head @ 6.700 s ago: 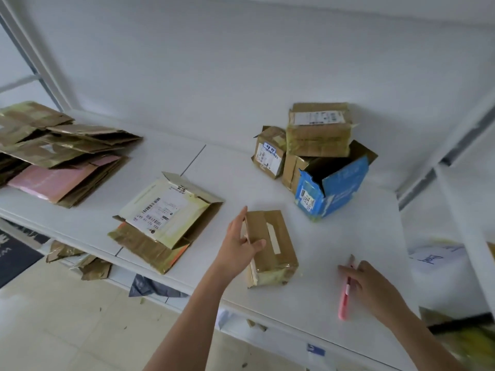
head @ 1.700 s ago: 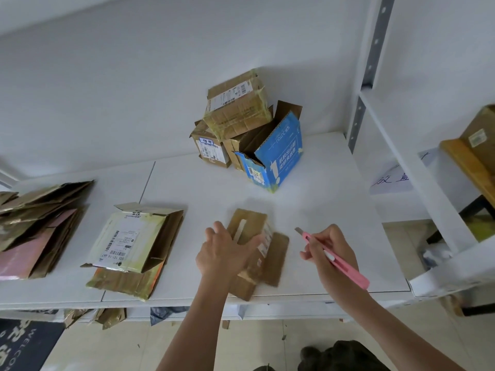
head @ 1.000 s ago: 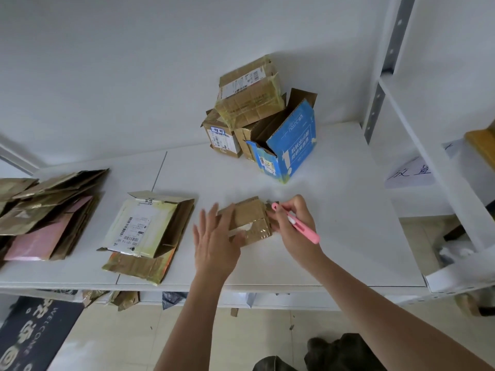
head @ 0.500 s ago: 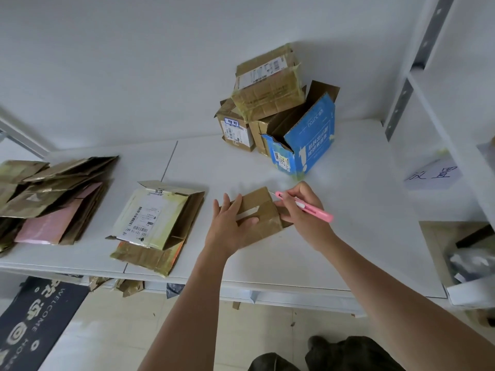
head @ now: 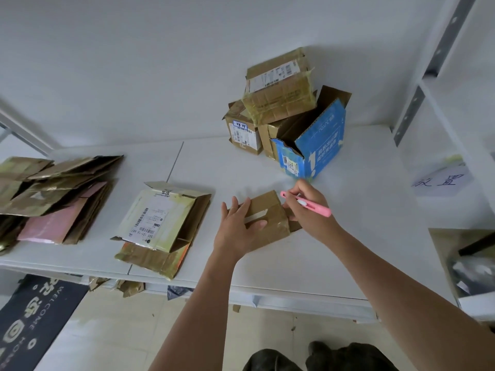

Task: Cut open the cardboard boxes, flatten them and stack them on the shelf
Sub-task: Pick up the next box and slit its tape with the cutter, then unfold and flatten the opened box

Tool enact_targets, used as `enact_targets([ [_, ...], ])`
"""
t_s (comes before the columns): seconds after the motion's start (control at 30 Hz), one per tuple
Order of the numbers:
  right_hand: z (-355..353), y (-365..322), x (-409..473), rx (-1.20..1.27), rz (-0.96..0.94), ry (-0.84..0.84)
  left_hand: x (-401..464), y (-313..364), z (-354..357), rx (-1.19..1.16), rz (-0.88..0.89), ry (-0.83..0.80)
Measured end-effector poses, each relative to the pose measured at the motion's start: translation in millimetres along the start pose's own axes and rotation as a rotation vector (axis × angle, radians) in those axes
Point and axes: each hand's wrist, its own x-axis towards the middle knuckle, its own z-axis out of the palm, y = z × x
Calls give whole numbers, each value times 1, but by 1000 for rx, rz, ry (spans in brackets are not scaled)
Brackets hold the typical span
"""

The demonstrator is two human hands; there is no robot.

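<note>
- Risk, blade: the right hand (head: 308, 207) grips the pink cutter (head: 308, 204) with its tip at the far right corner of the small brown box (head: 267, 218); a slip along the tape would probably carry the blade toward the left hand (head: 238, 228), which lies in that line.
- Risk, box: the box is pinned only by a flat palm, so a sideways pull from the cutter could skid it over the smooth white shelf (head: 334, 250) toward the front edge.
- Left hand: fingers straight and spread, pressing down on the box's near left part, thumb across its top face; nothing is clasped.
- Right hand: fingers curled round the cutter, touching the box's right end, where a brown flap shows beneath.
- Box position: mid-shelf, nearer the front edge than the back wall, directly under the left hand and just left of the right.
- Other cartons: the uncut boxes (head: 278, 103), one blue (head: 318, 145), sit toward the back right; a flattened carton (head: 160, 226) and the flat stack (head: 53, 194) lie leftward.
</note>
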Motion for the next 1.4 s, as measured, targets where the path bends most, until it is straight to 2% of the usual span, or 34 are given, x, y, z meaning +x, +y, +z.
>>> enact_targets([
  [0.2,-18,5,-13,64,54,-111,-1,5,-2,24,-34,-21],
  [0.33,-24,11,-36,50,-38,-155,-2,6,-3,29,-37,-24],
  [0.53,-44,8,-52,-32,-53,-185,-6,9,-6,37,-59,-18],
  [0.6,-58,16,-57,-241,-144,-47,-8,12,-8,88,-77,30],
  [0.67,-72,23,-56,-606,-189,39,-10,14,-12,160,-162,94],
  [0.77,-88,34,-51,-1101,52,-133,-18,16,-15,240,-302,127],
  [0.87,-92,39,-50,-1269,223,-239,-29,15,-14,233,-327,112],
  [0.93,-87,36,-48,-1235,260,-183,-36,12,-14,207,-317,104],
  [1.03,-65,26,-43,-1015,225,-74,-43,7,-20,149,-282,77],
  [1.1,-40,10,-43,-735,136,-114,-44,4,-23,78,-266,45],
  [1.17,-12,-7,-43,-373,156,-218,-45,0,-22,-74,-231,5],
  [1.2,1,-13,-41,-269,190,-270,-45,-1,-20,-193,-208,-22],
  [1.27,24,-17,-36,-254,224,-307,-49,-1,-15,-365,-185,-63],
  [1.3,33,-18,-34,-292,229,-292,-51,-1,-13,-376,-184,-48],
  [1.4,52,-18,-31,-391,234,-210,-57,-3,-8,-249,-185,102],
])
